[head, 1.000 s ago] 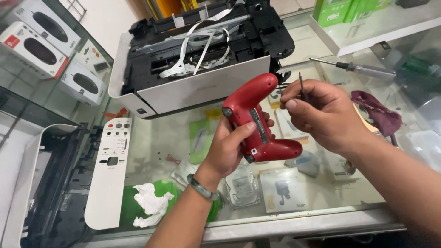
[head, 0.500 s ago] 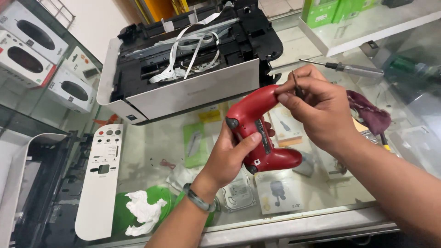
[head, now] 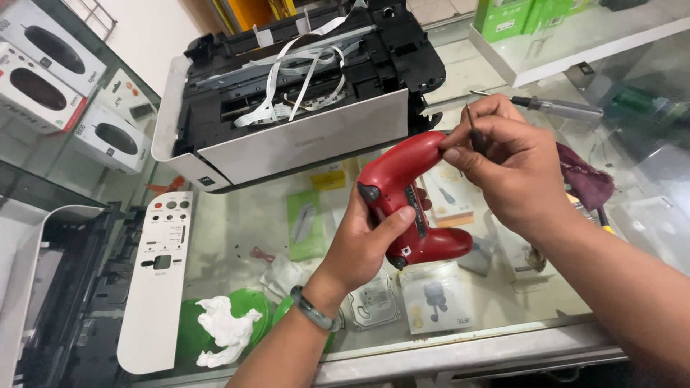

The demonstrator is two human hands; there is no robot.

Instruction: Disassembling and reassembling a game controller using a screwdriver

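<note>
My left hand (head: 370,241) grips a red game controller (head: 410,197) from below, its back side up, over a glass counter (head: 237,237). My right hand (head: 510,169) pinches a thin dark tool (head: 471,126), perhaps a small screwdriver, with the fingertips resting on the controller's upper grip. A green bangle (head: 314,310) circles my left wrist.
A dismantled white and black printer (head: 295,100) with loose ribbon cables stands behind the controller. A white control panel (head: 154,276) lies at the left beside a black printer part (head: 65,302). A screwdriver (head: 557,108) and maroon cloth (head: 586,179) lie at the right. White tissue (head: 226,327) sits near the front edge.
My right hand has moved in from beside the controller and now touches its upper grip with the thin tool. The left hand keeps its hold.
</note>
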